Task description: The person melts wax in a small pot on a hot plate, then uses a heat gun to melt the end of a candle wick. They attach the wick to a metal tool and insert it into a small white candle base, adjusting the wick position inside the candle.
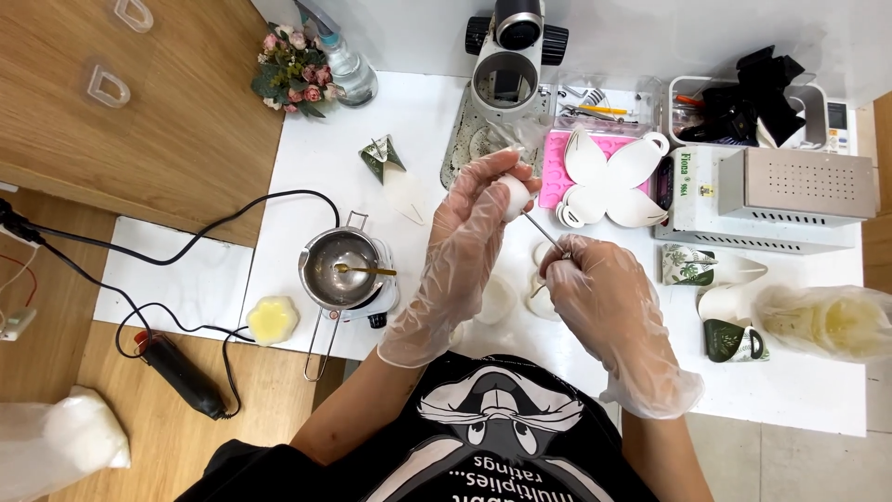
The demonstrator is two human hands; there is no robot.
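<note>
Gloved left hand [465, 218] pinching small white ball [514, 197] at table middle, gloved right hand [595, 297] at 5 o'clock pinching thin metal stick [544, 232] poking ball, metal pot [341, 270] at 9 o'clock, white petal shapes [609, 177] at 2 o'clock.

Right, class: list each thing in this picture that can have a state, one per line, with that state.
left hand: gloved, holding a small white piece
right hand: gloved, gripping a thin metal tool
metal pot: uncovered, gold spoon resting inside
black cable: lying looped over the table's edge
clear bag: lying on its side
</note>
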